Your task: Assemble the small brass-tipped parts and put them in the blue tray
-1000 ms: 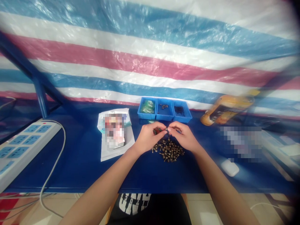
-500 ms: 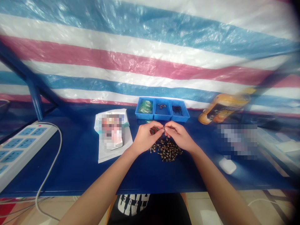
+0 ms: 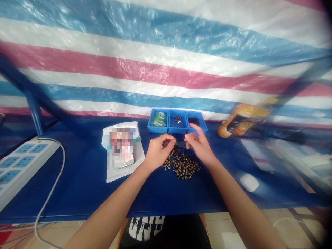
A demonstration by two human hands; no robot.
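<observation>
Head view: both hands above a heap of small parts on the blue tabletop (image 3: pixel 168 199).
The left hand (image 3: pixel 158 151) is pinched narrow, thumb against fingers; whether a part sits between them is too small to tell. The right hand (image 3: pixel 200 147) is apart from it, its fingers loosely spread, index finger pointing toward the right bin (image 3: pixel 203 127). The parts (image 3: pixel 186 168) lie below and between the hands, on their near side. Beyond stand the left bin (image 3: pixel 158 130), holding green packets, and the middle bin (image 3: pixel 177 130), holding a few metal pieces.
</observation>
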